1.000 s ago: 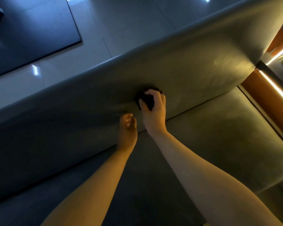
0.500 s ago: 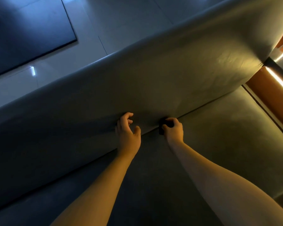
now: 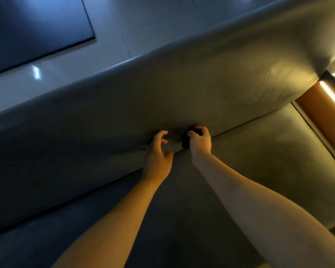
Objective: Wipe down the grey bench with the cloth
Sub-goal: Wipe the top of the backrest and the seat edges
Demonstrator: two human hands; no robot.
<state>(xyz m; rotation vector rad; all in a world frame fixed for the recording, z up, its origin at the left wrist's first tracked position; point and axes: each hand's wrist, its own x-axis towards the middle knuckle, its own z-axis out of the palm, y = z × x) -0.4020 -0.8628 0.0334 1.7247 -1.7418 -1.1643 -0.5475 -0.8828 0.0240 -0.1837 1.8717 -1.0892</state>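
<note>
- Centre of frame: right hand (image 3: 199,141) clutches dark cloth (image 3: 185,142), dropped from mid-backrest to the bench (image 3: 201,89) crease; seat likely next
- Beside it, left hand (image 3: 158,154) loosely curled, seemingly empty

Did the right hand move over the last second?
Yes. The right hand, gripping the cloth, came down the backrest to its seam with the seat.

1 grey bench (image 3: 220,84), 1 dark cloth (image 3: 185,143), 2 hands: left hand (image 3: 158,157), right hand (image 3: 200,142)
</note>
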